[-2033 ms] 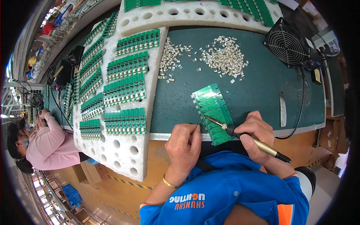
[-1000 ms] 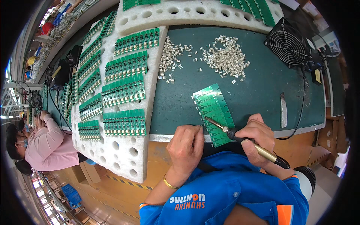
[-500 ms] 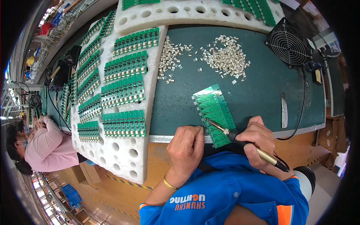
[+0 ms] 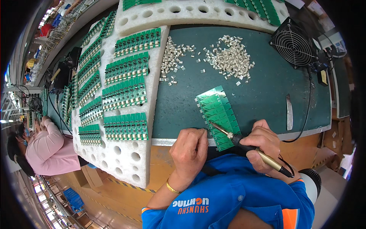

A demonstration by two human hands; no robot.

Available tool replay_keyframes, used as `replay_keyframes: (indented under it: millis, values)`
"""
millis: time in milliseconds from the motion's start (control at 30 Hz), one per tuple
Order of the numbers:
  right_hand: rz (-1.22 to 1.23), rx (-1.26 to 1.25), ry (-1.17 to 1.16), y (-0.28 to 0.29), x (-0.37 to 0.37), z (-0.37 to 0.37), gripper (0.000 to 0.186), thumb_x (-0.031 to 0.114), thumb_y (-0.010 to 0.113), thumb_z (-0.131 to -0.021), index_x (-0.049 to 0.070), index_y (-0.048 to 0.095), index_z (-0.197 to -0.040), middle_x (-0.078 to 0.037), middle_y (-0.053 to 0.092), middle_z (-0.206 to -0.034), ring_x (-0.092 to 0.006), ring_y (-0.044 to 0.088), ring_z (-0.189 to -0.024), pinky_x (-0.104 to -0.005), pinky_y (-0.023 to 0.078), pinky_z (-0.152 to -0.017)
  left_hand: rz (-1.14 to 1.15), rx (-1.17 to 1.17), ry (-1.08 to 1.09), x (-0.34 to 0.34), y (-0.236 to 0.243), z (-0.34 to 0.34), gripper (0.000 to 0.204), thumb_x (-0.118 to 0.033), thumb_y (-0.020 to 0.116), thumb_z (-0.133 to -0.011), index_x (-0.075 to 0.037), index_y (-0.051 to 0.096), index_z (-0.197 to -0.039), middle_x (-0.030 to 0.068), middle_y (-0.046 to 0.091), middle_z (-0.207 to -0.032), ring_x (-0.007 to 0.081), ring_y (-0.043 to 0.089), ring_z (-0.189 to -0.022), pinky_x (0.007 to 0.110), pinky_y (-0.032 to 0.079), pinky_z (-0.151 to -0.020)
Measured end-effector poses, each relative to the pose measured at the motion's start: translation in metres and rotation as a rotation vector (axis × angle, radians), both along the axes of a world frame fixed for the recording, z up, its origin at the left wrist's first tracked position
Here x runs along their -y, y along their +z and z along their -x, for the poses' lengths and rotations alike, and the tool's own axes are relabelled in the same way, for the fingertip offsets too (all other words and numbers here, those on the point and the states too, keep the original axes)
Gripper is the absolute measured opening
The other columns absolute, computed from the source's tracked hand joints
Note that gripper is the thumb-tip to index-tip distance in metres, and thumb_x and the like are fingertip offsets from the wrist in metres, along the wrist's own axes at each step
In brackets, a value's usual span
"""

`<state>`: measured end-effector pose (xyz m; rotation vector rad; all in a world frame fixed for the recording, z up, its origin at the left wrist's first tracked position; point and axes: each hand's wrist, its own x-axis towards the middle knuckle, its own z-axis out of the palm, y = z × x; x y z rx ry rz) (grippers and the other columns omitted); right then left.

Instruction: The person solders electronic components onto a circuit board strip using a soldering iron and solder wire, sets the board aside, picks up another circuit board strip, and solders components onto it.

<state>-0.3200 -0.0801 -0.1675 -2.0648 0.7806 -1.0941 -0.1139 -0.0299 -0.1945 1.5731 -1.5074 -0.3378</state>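
A green circuit board panel (image 4: 222, 114) lies on the table in front of me, its underside traces facing up and small pins sticking out along its left edge. My right hand (image 4: 262, 145) is closed round a soldering iron (image 4: 271, 159), whose tip rests at the pins on the board's left edge. Just left of the board, my left hand (image 4: 189, 148) is closed in a pinch at the table's front edge. A thin dark tip shows at its fingertips, too small to name.
Two piles of small white connectors (image 4: 230, 57) lie beyond the board. White foam trays (image 4: 126, 160) with rows of finished-looking boards stand left and at the back. A black fan (image 4: 292, 47) stands far right, near a metal blade (image 4: 289, 112). A co-worker in pink (image 4: 51, 149) sits left.
My hands, the soldering iron and the board stay almost still. At the left, the co-worker's head and body have shifted slightly.
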Motion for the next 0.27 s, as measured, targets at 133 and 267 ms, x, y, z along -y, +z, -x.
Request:
replay_keyframes:
  millis: [133,267]
  values:
    - [0.009,-0.028,0.027,0.0027,0.0012,0.0016,0.035,0.038,0.066,-0.093,0.003,0.066,-0.095,-0.007,0.061,-0.069,-0.0219,0.052,-0.055,-0.0374,0.04,-0.064,-0.009,-0.007,0.004,0.0006,-0.0003,0.0001,0.011,0.007,0.072,-0.078,0.001,0.066,-0.085,0.0097,0.063,-0.078,0.013,0.055,-0.057,0.026,0.044,-0.05]
    - [0.031,-0.081,0.064,0.0068,0.0007,0.0026,0.037,0.039,0.068,-0.091,0.003,0.065,-0.099,-0.007,0.062,-0.072,-0.0209,0.055,-0.059,-0.0385,0.042,-0.066,-0.006,0.003,-0.007,0.0009,-0.0013,-0.0006,0.011,0.006,0.072,-0.079,0.0,0.066,-0.086,0.0098,0.064,-0.08,0.0139,0.056,-0.057,0.026,0.044,-0.05]
